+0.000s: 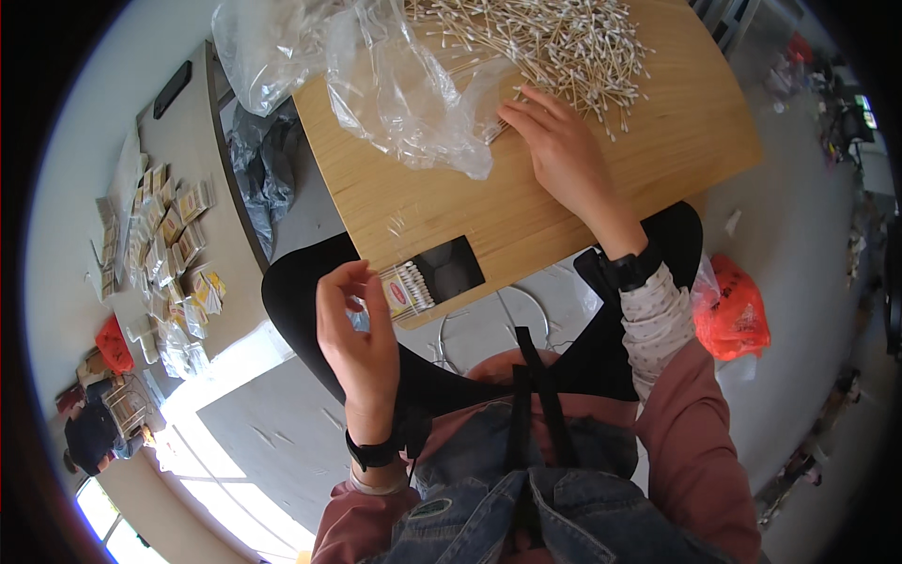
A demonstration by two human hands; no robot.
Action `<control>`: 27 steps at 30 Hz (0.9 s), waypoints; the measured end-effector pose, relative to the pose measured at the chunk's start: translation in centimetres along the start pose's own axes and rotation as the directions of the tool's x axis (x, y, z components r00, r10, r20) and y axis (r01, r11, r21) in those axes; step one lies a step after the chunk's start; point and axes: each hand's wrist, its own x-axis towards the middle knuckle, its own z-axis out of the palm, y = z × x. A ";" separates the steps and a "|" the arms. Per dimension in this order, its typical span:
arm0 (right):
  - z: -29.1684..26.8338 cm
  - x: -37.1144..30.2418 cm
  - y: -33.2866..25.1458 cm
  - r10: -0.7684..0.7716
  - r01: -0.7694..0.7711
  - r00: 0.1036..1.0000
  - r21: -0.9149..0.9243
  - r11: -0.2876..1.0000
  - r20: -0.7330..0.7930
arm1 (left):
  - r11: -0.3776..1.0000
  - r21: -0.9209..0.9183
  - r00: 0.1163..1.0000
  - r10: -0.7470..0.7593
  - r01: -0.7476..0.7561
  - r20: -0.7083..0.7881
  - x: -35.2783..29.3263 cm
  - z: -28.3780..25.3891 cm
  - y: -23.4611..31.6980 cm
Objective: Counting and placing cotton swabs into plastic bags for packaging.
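On the wooden tabletop (676,141), a large loose pile of cotton swabs (564,47) spreads over the far side. My right hand (568,155) reaches to the pile's near edge, fingers stretched and fingertips at a few swabs beside a clear plastic bag (395,94). No firm grip shows there. By the table's near left corner, my left hand (359,324) is raised with curved fingers and the thumb apart. Right beside its fingers lies a small pack of cotton swabs (406,288) with a red and yellow label, white tips showing along one side. It overlaps a dark rectangle (453,267) in the tabletop.
Many small swab packs (169,235) are heaped on a grey table (221,254) to the left, with a black phone (173,89) farther back. Dark plastic (263,160) hangs between the tables. A red plastic bag (731,310) sits to the right. People sit at far left.
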 end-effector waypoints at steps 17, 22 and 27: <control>-5.4 -6.0 6.3 0.170 -0.162 0.985 0.166 0.973 -0.034 | 0.745 0.283 0.797 0.571 -0.603 0.195 9.8 21.0 9.0; -5.5 -6.2 7.3 0.192 -0.174 0.979 0.221 0.960 -0.064 | 0.782 0.328 0.847 0.465 -0.529 0.258 10.7 22.9 8.1; -4.6 -6.3 6.8 0.126 -0.123 0.992 0.255 0.959 0.003 | 0.765 0.244 0.799 0.536 -0.597 0.272 9.2 20.9 6.7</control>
